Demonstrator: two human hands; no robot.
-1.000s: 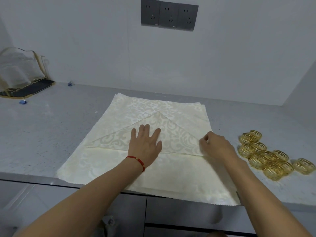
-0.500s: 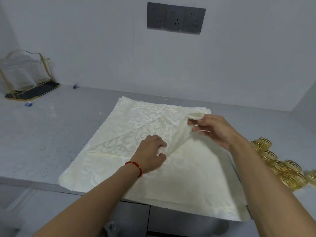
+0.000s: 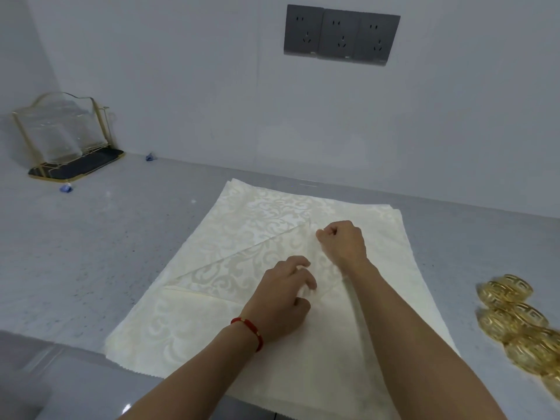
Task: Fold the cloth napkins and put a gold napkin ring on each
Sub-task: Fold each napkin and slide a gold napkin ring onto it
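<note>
A stack of cream patterned napkins [image 3: 188,325] lies flat on the grey counter [image 3: 91,244]. The top napkin [image 3: 242,262] is folded into a triangle, and its right flap is turned over toward the middle. My right hand [image 3: 342,242] is curled and pinches the flap's corner near the triangle's peak. My left hand [image 3: 285,301], with a red cord on the wrist, has bent fingers and grips the cloth at the middle of the fold. Several gold napkin rings [image 3: 515,316] lie in a cluster at the right, apart from both hands.
A glass holder with a gold frame [image 3: 60,137] stands at the back left on a dark base. Two small blue bits [image 3: 65,188] lie near it. Grey wall sockets [image 3: 341,34] sit above. The stack overhangs the counter's front edge [image 3: 60,350].
My right hand lifted the napkin's right corner and carried it left and down onto the triangle's peak. My left hand went from flat on the cloth to curled at the fold's middle.
</note>
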